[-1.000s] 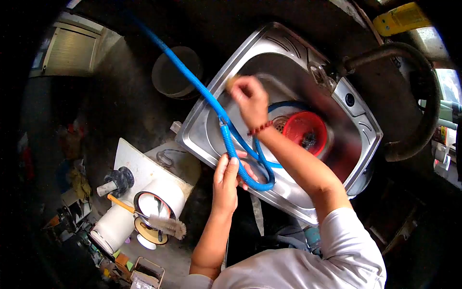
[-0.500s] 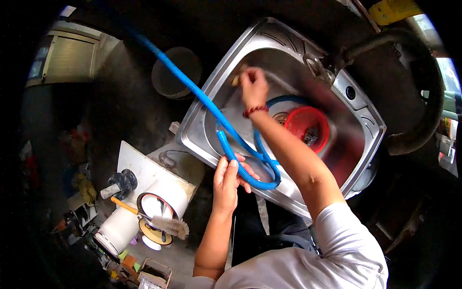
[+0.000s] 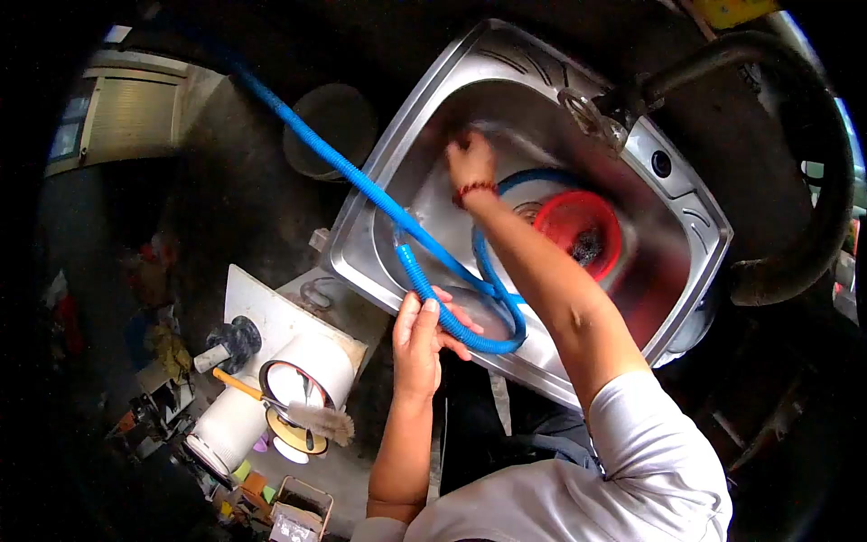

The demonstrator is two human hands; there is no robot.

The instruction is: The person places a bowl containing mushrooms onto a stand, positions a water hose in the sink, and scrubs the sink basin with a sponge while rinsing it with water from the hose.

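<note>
A blue ribbed hose (image 3: 343, 167) runs from the upper left over the rim of a steel sink (image 3: 361, 212) and loops inside it. My left hand (image 3: 420, 339) holds the hose near its end, at the sink's front edge, and the hose end points up and left, with what looks like water at its mouth. Deeper in the basin, near its left wall, is my right hand (image 3: 471, 161), fingers curled and blurred; what they hold is hidden. A red bowl (image 3: 564, 221) with a dark wiry clump (image 3: 587, 246) sits in the basin, right of my right forearm.
A dark curved pipe (image 3: 817, 181) arches at the right of the sink. A round bucket (image 3: 330, 131) stands beyond the sink's left edge. At the lower left are a white board (image 3: 262, 303), white containers (image 3: 226, 429) and a brush (image 3: 321, 421) with an orange handle.
My right hand has moved within the basin, and the tan object seen at its fingers earlier no longer shows. My left hand still holds the hose. The view has shifted slightly.
</note>
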